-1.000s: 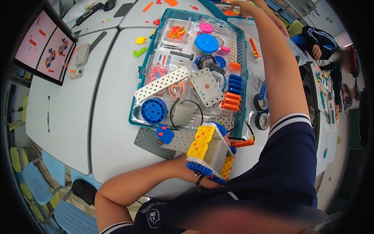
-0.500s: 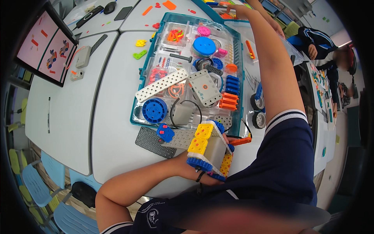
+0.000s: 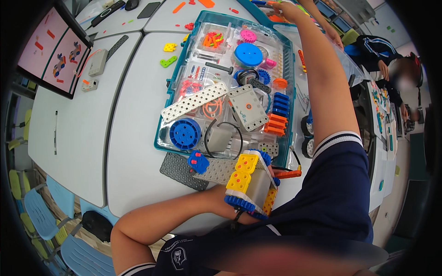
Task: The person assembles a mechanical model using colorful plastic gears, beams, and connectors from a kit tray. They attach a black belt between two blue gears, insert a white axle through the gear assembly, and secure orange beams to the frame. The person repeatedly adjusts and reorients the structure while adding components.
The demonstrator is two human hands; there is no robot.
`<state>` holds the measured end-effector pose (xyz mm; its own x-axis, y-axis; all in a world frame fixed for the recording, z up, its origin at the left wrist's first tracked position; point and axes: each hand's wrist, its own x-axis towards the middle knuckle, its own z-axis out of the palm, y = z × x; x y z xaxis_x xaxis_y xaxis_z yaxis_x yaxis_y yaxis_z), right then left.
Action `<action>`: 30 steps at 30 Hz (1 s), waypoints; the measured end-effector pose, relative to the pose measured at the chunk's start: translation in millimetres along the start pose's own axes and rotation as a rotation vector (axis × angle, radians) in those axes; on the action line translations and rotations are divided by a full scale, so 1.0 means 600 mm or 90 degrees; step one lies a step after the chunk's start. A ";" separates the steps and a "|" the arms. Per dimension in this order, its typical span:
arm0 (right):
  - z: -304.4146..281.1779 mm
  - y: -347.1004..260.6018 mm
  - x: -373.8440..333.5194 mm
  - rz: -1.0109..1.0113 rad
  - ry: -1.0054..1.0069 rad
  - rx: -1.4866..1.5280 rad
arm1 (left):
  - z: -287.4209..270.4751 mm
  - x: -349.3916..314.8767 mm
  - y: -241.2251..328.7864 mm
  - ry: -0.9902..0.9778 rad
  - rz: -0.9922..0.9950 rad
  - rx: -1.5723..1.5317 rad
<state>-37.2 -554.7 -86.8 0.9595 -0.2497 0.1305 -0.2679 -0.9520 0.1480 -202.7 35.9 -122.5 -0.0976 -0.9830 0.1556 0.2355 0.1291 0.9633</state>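
My left hand (image 3: 224, 202) is closed around a model built of plastic construction parts (image 3: 253, 179), its fingers mostly hidden behind it. The model has yellow blocks, blue gears, a grey body and a grey beam (image 3: 214, 171) ending in a blue piece (image 3: 198, 162). My right arm stretches far across the table. At its end my right hand (image 3: 286, 11), fingers out, is over a second parts tray (image 3: 264, 18) with orange and other coloured pieces. Between lies a teal-rimmed parts case (image 3: 166, 99), a white perforated beam (image 3: 194, 101) and a grey control box (image 3: 248, 106) on top.
A dark perforated plate (image 3: 182, 171) lies partly under the model. Wheels (image 3: 307, 138) stand right of the case. A monitor (image 3: 54, 50) is at left. Another person's hand (image 3: 334, 37) comes in beside my right arm; a further person (image 3: 375, 55) is at the right.
The view has shifted slightly, so the case sits a little farther right and higher. My left hand still holds the model; my right hand stays over the far tray.
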 end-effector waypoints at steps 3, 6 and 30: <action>-0.001 0.013 -0.015 0.060 0.007 0.069 | 0.000 0.000 -0.001 -0.010 -0.015 0.024; 0.003 0.023 -0.009 0.091 0.133 0.048 | -0.002 -0.001 -0.005 0.009 0.036 0.034; -0.024 0.031 -0.023 0.201 -0.078 0.058 | 0.003 -0.008 -0.023 -0.061 -0.086 -0.065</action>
<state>-56.8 -566.7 -71.7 0.8358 -0.5479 0.0364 -0.5489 -0.8354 0.0297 -207.2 39.3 -136.4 -0.2254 -0.9729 0.0518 0.3105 -0.0214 0.9503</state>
